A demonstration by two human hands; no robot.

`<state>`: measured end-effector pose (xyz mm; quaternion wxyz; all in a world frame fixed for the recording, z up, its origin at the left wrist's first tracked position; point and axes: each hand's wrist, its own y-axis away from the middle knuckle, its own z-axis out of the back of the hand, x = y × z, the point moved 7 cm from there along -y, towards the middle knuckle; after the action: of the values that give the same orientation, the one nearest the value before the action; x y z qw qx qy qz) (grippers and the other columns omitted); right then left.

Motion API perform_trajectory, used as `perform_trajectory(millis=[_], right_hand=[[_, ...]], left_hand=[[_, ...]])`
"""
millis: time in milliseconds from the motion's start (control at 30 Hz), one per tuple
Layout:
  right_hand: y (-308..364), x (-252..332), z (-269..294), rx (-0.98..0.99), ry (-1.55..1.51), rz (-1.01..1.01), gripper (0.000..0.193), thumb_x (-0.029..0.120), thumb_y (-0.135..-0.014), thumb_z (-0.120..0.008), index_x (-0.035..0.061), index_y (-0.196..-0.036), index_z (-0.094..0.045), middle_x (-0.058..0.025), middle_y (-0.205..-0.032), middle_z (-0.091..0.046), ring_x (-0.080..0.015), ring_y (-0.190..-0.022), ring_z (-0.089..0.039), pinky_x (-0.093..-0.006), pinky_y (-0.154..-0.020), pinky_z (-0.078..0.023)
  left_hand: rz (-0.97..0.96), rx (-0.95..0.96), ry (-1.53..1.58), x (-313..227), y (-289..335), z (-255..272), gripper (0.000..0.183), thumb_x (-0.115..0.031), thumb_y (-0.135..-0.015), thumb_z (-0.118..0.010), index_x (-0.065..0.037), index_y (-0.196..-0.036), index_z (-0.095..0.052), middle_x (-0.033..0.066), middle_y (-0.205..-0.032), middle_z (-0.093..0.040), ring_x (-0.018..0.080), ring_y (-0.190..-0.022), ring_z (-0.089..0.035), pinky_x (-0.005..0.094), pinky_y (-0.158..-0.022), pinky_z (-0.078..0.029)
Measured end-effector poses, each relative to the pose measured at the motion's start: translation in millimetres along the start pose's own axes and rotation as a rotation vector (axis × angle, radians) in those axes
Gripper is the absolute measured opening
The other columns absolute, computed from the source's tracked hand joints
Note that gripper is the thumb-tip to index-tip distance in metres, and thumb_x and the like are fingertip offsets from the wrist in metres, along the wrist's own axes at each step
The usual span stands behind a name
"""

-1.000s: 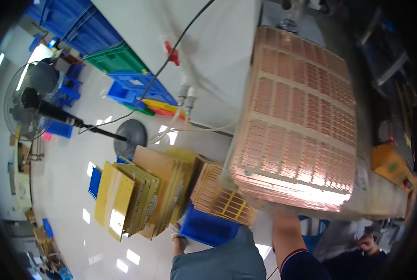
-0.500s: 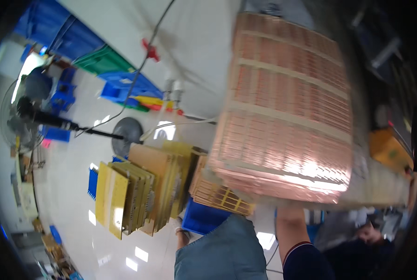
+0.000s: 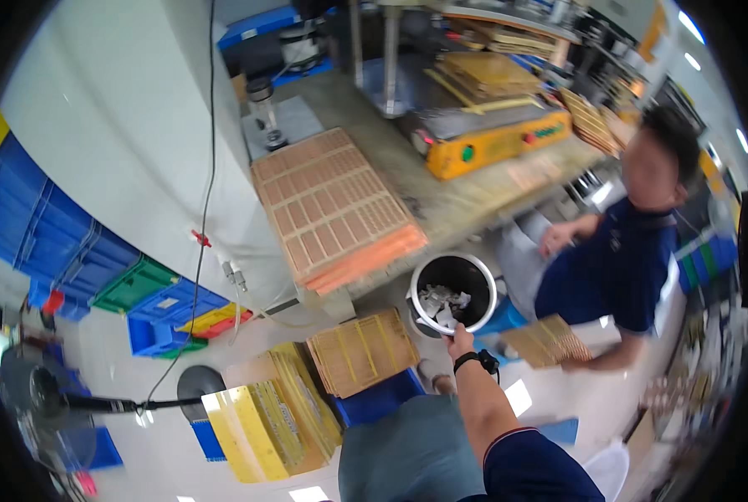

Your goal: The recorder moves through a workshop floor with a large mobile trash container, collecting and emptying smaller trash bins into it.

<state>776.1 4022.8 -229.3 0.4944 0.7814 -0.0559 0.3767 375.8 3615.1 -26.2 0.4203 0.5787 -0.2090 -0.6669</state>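
One hand of the wearer is in sight: the right hand (image 3: 459,341), with a dark watch (image 3: 483,361) at its wrist, has its fingers bent onto the pale rim of a round, dark-lined bin (image 3: 466,272), pinching it; how the thumb sits is too small to tell. The left hand is out of view, so whether it is spread or pressed together cannot be told. The bin is just off the near edge of the desk (image 3: 457,213), to the right of the desk's left near corner; whether it rests on the floor or hangs from the hand is unclear. Pale, crumpled scraps (image 3: 446,303) lie inside it. As far as can be judged, the hold on the bin is made, while the scraps have not been tipped out. By the desk's left near corner a stack of slotted, copper-coloured panels (image 3: 332,205) lies with no hand on it, and farther back stands a yellow-orange machine (image 3: 499,149) with a green button. Below that corner, brown panels (image 3: 361,356) sit over a blue crate (image 3: 382,400), next to a row of yellow boards (image 3: 248,431). Past the bin, beyond the desk's near edge, a co-worker (image 3: 587,276) in a dark blue shirt holds a slotted tan board (image 3: 545,341), well apart from the desk.
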Motion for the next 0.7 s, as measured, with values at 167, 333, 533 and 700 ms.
perform_trajectory(millis=[167,333,533,700], right_hand=[[116,-6,57,0.083,-0.018,0.086,0.02,0.01,-0.079,-0.045,-0.0047,-0.091,-0.04,-0.0155,-0.086,-0.049,-0.029,-0.078,-0.054,-0.0441,-0.063,-0.052],[241,-17,98,0.087,-0.151,-0.042,0.02,0.005,-0.079,-0.043,-0.0078,-0.094,-0.04,-0.0174,-0.087,-0.05,-0.0322,-0.079,-0.055,-0.0458,-0.067,-0.051],[348,-50,122,0.107,-0.238,-0.125,0.025,0.004,-0.078,-0.043,-0.0098,-0.098,-0.039,-0.019,-0.091,-0.05,-0.0317,-0.08,-0.056,-0.0429,-0.067,-0.052],[422,-57,155,0.1,-0.313,-0.161,0.021,0.005,-0.077,-0.045,-0.0084,-0.093,-0.044,-0.0178,-0.086,-0.053,-0.0292,-0.075,-0.058,-0.0391,-0.063,-0.052]], left_hand=[[0.069,0.216,0.118,-26,36,25,0.028,-0.024,-0.083,-0.044,-0.001,-0.098,-0.051,0.0097,-0.1,-0.052,0.0196,-0.095,-0.048,0.0326,-0.082,-0.037],[-0.149,0.435,0.134,-41,53,25,0.031,-0.027,-0.086,-0.041,-0.001,-0.101,-0.047,0.0106,-0.103,-0.052,0.0184,-0.098,-0.048,0.032,-0.084,-0.037],[-0.21,0.548,0.067,-105,61,-32,0.024,-0.026,-0.085,-0.045,-0.009,-0.102,-0.044,0.0057,-0.099,-0.052,0.0169,-0.093,-0.05,0.0318,-0.08,-0.039],[-0.314,0.482,0.153,-127,48,-68,0.033,-0.026,-0.082,-0.052,-0.01,-0.108,-0.039,0.0045,-0.101,-0.048,0.0125,-0.088,-0.049,0.0289,-0.075,-0.039]])
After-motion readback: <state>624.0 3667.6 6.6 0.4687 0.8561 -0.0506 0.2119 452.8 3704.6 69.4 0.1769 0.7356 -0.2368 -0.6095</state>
